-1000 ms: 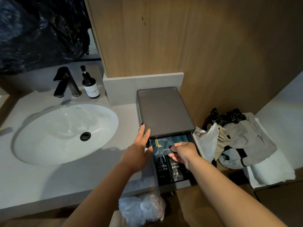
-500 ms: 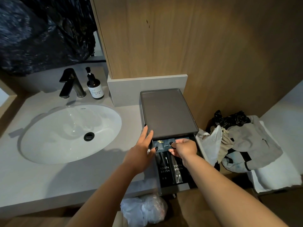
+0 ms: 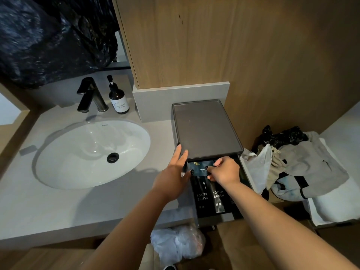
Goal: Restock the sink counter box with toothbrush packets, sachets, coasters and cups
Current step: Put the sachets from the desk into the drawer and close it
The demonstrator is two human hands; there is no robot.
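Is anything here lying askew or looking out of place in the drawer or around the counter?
In the open drawer, one toothbrush packet lies tilted, partly overlapping the other toothbrush packet. Right of the box, crumpled clothes are piled untidily. No spill or damage shows.

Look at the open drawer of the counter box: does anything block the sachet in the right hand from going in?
Nothing visible blocks it. The right hand already holds the sachet inside the open drawer, behind the two toothbrush packets. Only the box's tray top overhangs the back.
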